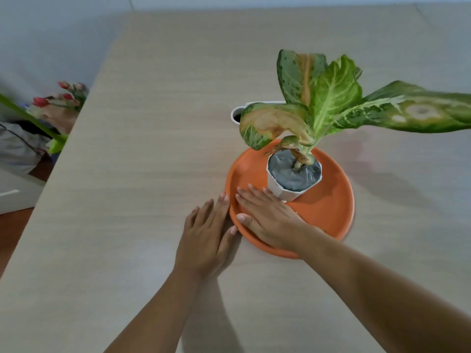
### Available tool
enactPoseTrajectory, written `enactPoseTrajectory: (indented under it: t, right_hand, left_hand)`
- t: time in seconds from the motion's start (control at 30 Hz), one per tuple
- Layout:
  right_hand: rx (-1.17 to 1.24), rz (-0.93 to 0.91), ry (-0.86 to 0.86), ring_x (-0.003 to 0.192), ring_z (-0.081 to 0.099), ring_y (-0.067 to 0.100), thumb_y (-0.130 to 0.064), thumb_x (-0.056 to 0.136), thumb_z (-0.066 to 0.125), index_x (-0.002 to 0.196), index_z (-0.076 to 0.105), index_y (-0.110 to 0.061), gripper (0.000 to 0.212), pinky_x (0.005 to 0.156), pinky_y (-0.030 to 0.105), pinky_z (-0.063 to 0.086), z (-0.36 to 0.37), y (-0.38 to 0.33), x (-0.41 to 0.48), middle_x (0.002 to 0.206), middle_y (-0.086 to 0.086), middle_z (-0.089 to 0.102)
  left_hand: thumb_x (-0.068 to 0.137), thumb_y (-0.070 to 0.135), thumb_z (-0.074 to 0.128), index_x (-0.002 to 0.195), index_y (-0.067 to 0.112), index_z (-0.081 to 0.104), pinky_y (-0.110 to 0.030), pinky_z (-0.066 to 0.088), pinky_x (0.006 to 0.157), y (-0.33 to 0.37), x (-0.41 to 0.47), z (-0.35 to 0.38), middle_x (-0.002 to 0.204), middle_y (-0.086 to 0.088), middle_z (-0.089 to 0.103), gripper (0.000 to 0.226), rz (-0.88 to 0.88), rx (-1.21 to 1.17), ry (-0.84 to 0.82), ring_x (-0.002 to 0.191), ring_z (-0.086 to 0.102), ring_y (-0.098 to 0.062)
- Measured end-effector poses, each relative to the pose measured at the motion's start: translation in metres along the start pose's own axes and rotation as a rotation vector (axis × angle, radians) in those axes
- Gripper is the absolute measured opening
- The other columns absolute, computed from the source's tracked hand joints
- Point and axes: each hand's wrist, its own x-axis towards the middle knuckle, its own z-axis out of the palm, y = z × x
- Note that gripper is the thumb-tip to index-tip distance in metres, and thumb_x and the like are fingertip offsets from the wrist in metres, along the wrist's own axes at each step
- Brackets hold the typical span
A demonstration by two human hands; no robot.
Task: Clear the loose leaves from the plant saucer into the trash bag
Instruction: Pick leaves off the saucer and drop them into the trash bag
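Both hands flat at the saucer's near rim.
Our right hand (267, 220) lies open, palm down inside the saucer (331, 207). Our left hand (206, 235) lies open alongside, outside the rim. No loose leaves show, perhaps hidden under the palm. We judge them light and brittle, so pinch gently.

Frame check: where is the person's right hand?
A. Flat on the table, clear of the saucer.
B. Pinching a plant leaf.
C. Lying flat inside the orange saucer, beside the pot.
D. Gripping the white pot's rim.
C: the right hand lies palm-down with straight fingers inside the orange saucer, fingertips by the white pot; the left hand is the one flat on the table.
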Motion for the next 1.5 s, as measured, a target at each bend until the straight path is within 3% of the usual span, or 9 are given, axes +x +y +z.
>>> enactPoseTrajectory:
  t: [0.2, 0.33, 0.63, 0.87, 1.0, 1.1, 1.3, 1.4, 1.5]
  right_hand:
    - [0.061, -0.094, -0.179, 0.147, -0.005, -0.001, -0.064, 0.086, 0.0, 0.152, 0.022, -0.023, 0.08, 0.119, 0.023, -0.002, -0.013, 0.011, -0.048, 0.16, -0.015, 0.011]
    - [0.085, -0.105, -0.191, 0.146, -0.001, -0.004, -0.065, 0.091, 0.008, 0.15, 0.027, -0.029, 0.072, 0.122, 0.028, 0.011, -0.016, 0.024, -0.077, 0.158, -0.017, 0.021]
    - [0.088, -0.073, -0.108, 0.149, -0.005, 0.007, -0.069, 0.083, -0.003, 0.153, 0.019, -0.018, 0.09, 0.122, 0.036, -0.001, -0.016, -0.003, -0.013, 0.162, -0.007, 0.011]
    - [0.006, -0.182, -0.264, 0.146, -0.01, -0.001, -0.062, 0.094, 0.008, 0.152, 0.02, -0.023, 0.071, 0.122, 0.035, -0.006, -0.015, 0.02, -0.063, 0.16, -0.016, 0.01]
    - [0.058, -0.115, -0.12, 0.146, 0.01, -0.001, -0.062, 0.095, 0.014, 0.146, 0.038, -0.027, 0.066, 0.123, 0.033, 0.005, -0.016, 0.034, -0.084, 0.153, -0.014, 0.035]
    - [0.089, 0.005, -0.05, 0.147, 0.006, 0.0, -0.064, 0.094, 0.019, 0.148, 0.032, -0.03, 0.065, 0.119, 0.023, -0.001, -0.017, 0.036, -0.078, 0.157, -0.014, 0.026]
    - [0.099, 0.091, -0.099, 0.148, -0.004, 0.002, -0.068, 0.09, 0.012, 0.15, 0.027, -0.028, 0.074, 0.121, 0.027, 0.001, -0.011, 0.022, -0.086, 0.161, -0.014, 0.01]
    - [0.175, 0.107, -0.093, 0.147, 0.002, -0.002, -0.067, 0.091, 0.015, 0.15, 0.026, -0.031, 0.07, 0.12, 0.024, 0.003, -0.008, 0.016, -0.1, 0.158, -0.019, 0.016]
    - [0.214, 0.259, 0.097, 0.146, 0.02, 0.007, -0.056, 0.096, 0.028, 0.146, 0.036, -0.028, 0.058, 0.12, 0.032, 0.018, -0.008, 0.025, -0.102, 0.154, -0.011, 0.033]
  left_hand:
    - [0.099, 0.055, 0.02, 0.155, 0.029, 0.012, -0.038, 0.015, 0.12, 0.001, 0.0, -0.002, 0.162, 0.01, 0.02, 0.062, -0.014, -0.026, -0.015, 0.148, 0.018, -0.015]
    - [0.099, 0.055, 0.021, 0.155, 0.03, 0.009, -0.037, 0.012, 0.121, 0.001, 0.001, -0.003, 0.162, 0.011, 0.017, 0.063, -0.009, -0.034, -0.024, 0.149, 0.016, -0.015]
    - [0.098, 0.052, 0.029, 0.154, 0.026, 0.021, -0.041, 0.024, 0.116, 0.001, -0.001, -0.002, 0.16, 0.008, 0.026, 0.062, -0.011, -0.038, 0.011, 0.146, 0.026, -0.016]
    - [0.099, 0.052, 0.027, 0.155, 0.029, 0.01, -0.039, 0.015, 0.12, 0.0, 0.0, -0.002, 0.162, 0.009, 0.019, 0.063, -0.006, -0.057, -0.014, 0.149, 0.016, -0.015]
    - [0.099, 0.052, 0.029, 0.155, 0.029, 0.01, -0.039, 0.014, 0.121, 0.0, 0.001, -0.002, 0.162, 0.009, 0.019, 0.063, -0.01, -0.052, -0.013, 0.149, 0.016, -0.014]
    - [0.099, 0.052, 0.029, 0.155, 0.028, 0.012, -0.038, 0.013, 0.121, 0.0, 0.0, -0.003, 0.161, 0.008, 0.023, 0.063, -0.015, -0.047, -0.014, 0.148, 0.016, -0.015]
    - [0.098, 0.05, 0.032, 0.154, 0.026, 0.019, -0.039, 0.017, 0.12, -0.001, 0.001, -0.001, 0.159, 0.006, 0.03, 0.063, -0.016, -0.042, 0.0, 0.148, 0.022, -0.017]
    - [0.097, 0.048, 0.033, 0.153, 0.024, 0.024, -0.04, 0.019, 0.119, 0.001, 0.0, 0.001, 0.158, 0.004, 0.031, 0.062, -0.015, -0.057, 0.014, 0.147, 0.025, -0.017]
    - [0.098, 0.047, 0.031, 0.153, 0.025, 0.025, -0.041, 0.021, 0.119, 0.0, 0.001, 0.001, 0.158, 0.004, 0.03, 0.06, -0.014, -0.067, 0.018, 0.147, 0.024, -0.016]
